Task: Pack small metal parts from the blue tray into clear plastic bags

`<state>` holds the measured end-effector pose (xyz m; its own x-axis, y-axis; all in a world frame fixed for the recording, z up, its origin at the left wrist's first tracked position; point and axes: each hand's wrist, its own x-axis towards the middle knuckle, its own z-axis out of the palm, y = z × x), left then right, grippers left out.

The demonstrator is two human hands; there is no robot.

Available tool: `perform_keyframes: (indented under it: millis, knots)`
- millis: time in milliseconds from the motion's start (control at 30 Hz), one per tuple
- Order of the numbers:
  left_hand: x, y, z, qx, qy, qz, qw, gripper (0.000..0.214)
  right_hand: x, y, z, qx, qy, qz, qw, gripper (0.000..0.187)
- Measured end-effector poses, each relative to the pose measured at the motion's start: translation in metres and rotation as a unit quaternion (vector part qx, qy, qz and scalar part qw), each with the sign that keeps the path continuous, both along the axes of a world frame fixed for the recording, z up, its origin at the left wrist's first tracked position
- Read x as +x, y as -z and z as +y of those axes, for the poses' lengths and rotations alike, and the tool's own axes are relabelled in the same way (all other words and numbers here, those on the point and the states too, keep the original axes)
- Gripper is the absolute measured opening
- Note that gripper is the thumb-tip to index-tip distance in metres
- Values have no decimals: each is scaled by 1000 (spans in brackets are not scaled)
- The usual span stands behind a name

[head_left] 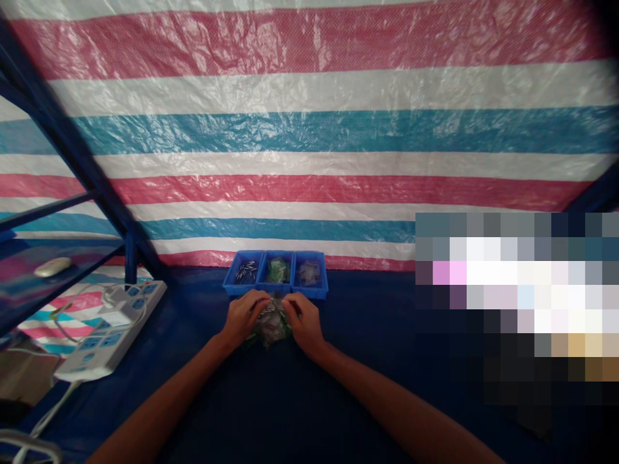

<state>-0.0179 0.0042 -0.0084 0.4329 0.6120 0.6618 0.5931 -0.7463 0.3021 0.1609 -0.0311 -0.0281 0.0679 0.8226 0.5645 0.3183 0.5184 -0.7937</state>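
We've a near lane over the blue tabletop (265, 412), between left forearm (171, 396) and right forearm (377, 396); it dead-ends at the clear bag (271, 327), flanked by left hand (244, 317) and right hand (305, 322); three blue trays (275, 288) block just beyond, striped sheet (309, 132) behind them; left gap runs to the power strip (104, 348) and cables (53, 412); we've bare surface right of the trays; far right is pixelated, can't tell.

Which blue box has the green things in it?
The middle blue box: its green things set it apart. The left box holds thin little sticks, and the right box holds pale pieces.
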Motion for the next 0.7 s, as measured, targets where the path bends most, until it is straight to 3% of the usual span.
perform_keyframes:
  millis: [367, 700]
  knots:
    - [2, -7, -3, -2, 23, -6, 1000, 23, 1, -2, 0, 7, -3, -13, 1000, 23]
    - [2, -7, -1, 0, -1, 24, 1000, 26, -1, 0, 1, -10, 1, 2, 1000, 20]
